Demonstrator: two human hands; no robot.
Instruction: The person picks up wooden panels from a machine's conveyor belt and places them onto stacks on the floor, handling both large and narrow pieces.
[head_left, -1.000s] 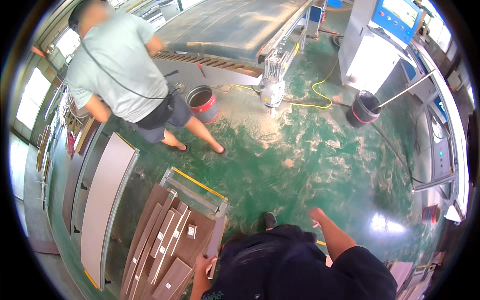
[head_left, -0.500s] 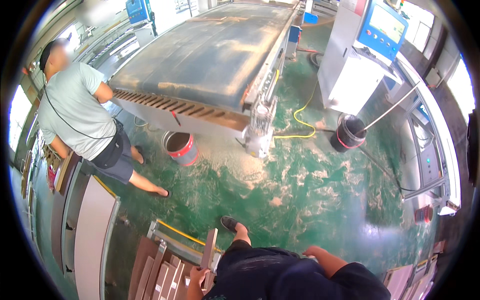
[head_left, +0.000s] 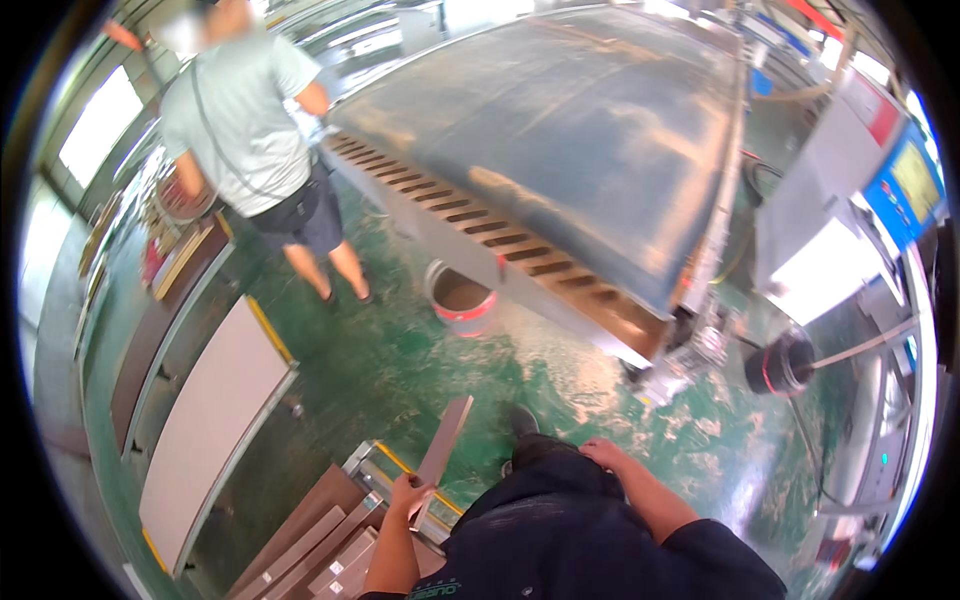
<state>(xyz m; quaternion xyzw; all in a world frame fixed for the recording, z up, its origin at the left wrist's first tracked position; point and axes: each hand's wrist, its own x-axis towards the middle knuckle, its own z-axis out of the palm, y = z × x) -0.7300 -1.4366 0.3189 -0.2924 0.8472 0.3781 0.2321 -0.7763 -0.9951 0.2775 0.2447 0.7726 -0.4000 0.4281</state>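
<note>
My left hand point(head_left: 409, 494) is closed around a narrow brown board point(head_left: 446, 438), which tilts up and away from me. Below that hand lie several more brown boards point(head_left: 335, 538) on a low rack. Against my dark clothing at the hip rests my right hand point(head_left: 603, 453); its fingers are too small and partly hidden to show whether they hold anything.
A wide dark conveyor bed point(head_left: 560, 130) with a slotted front edge stands ahead. Below it is a grey-and-red bucket point(head_left: 462, 310). Another person point(head_left: 245, 130) stands at left, near a pale panel point(head_left: 215, 430). To the right are a black bucket point(head_left: 775, 368) and a control cabinet point(head_left: 815, 230).
My view has swung left, so the conveyor and cabinet sit farther right. The board in my left hand reaches farther forward, away from the stack. The other person's arm and stance have shifted.
</note>
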